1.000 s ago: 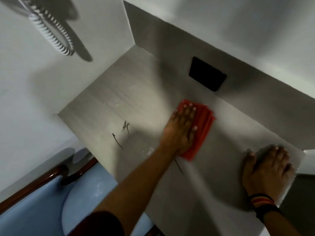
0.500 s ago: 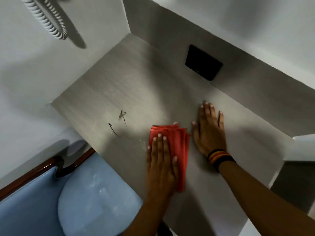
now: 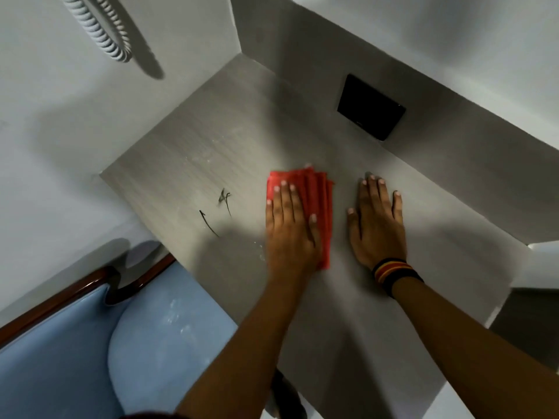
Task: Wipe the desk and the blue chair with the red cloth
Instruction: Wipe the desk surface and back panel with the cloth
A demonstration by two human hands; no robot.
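The folded red cloth [image 3: 317,201] lies flat on the grey desk [image 3: 196,152] near its middle. My left hand [image 3: 289,228] presses down on the cloth with fingers spread, covering its left half. My right hand [image 3: 376,225] rests palm-down on the bare desk just right of the cloth, not touching it; a striped band sits on that wrist. The blue chair [image 3: 90,352] with a dark wooden frame stands at the lower left, its seat partly under the desk's front edge.
Dark pen marks [image 3: 217,210] sit on the desk left of the cloth. A black square plate [image 3: 370,107] is set in the back panel. A coiled white cord [image 3: 99,28] hangs on the left wall. White walls enclose the desk on three sides.
My left hand has slid the cloth away from me, toward the back of the desk. My right hand stays flat beside it, slightly farther apart than before.
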